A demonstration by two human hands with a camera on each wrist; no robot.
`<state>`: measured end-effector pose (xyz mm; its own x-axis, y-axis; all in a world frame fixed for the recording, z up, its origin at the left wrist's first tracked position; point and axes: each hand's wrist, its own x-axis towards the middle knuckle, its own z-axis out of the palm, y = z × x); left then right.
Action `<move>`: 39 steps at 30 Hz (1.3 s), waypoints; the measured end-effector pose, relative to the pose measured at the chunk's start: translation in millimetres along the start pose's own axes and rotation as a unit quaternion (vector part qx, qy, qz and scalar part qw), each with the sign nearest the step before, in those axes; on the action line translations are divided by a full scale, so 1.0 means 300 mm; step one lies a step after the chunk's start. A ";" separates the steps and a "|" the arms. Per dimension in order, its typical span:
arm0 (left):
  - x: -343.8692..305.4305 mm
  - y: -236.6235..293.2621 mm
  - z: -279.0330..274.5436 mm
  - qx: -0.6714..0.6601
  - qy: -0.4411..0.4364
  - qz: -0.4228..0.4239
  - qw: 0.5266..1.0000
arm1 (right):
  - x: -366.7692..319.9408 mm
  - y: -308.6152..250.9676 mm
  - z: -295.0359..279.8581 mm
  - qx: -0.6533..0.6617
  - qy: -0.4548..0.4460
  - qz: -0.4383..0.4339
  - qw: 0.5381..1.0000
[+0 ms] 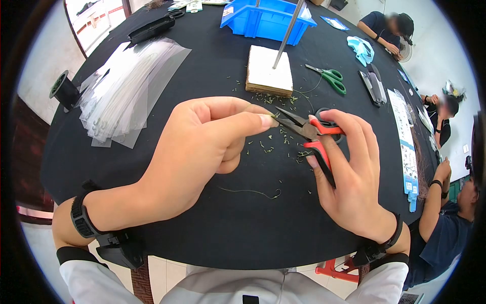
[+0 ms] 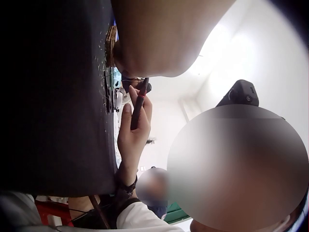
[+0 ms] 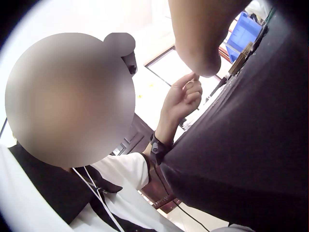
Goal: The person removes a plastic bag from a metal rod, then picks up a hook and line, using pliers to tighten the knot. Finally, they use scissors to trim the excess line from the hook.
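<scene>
My left hand point(image 1: 190, 147) pinches a small greenish strand point(image 1: 274, 116) between thumb and forefinger; its exact kind is too small to tell. Long-nosed pliers point(image 1: 309, 130) with red and black handles are gripped in my right hand point(image 1: 354, 167). Their jaws stand apart, tips right by the left fingertips. In the left wrist view the right hand point(image 2: 135, 135) holds the pliers upright. The right wrist view shows the left hand point(image 3: 181, 101) with its fingers curled. Below the hands, small green clippings point(image 1: 266, 149) and a thin wire piece point(image 1: 250, 191) lie on the black cloth.
Behind the hands, a rod rises from a white-topped block point(image 1: 268, 71). Green-handled scissors point(image 1: 331, 78), a stapler point(image 1: 373, 86) and a blue bin point(image 1: 271, 23) stand around it. Plastic sleeves point(image 1: 131, 91) and a spool point(image 1: 64, 91) lie left. Other people sit at right.
</scene>
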<state>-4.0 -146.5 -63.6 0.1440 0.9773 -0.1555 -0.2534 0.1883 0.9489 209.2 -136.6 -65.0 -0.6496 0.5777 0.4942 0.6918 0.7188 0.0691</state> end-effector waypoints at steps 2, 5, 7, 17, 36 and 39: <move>0.000 0.000 0.000 0.001 -0.003 0.002 1.000 | 0.001 0.002 0.005 0.009 0.002 -0.001 1.000; -0.002 -0.001 0.004 0.015 0.003 0.008 1.000 | -0.001 0.004 0.012 0.023 0.003 -0.007 1.000; -0.001 -0.003 0.005 0.026 0.007 0.012 1.000 | -0.003 0.004 0.017 0.042 0.007 -0.013 0.999; 0.003 -0.013 0.003 0.084 0.014 0.033 0.996 | -0.014 0.038 0.037 0.174 0.022 0.018 0.984; 0.006 -0.031 0.001 0.296 0.028 0.164 0.941 | -0.027 0.021 0.038 0.086 -0.024 0.012 0.996; 0.003 -0.024 0.006 0.272 0.028 0.128 0.953 | -0.028 0.017 0.037 0.080 -0.027 0.013 0.996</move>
<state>-0.3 -147.0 -70.1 0.0899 0.9909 0.1006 0.2626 -0.1210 0.9573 214.6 -133.6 -78.4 -0.6516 0.6129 0.4470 0.6514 0.7540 -0.0843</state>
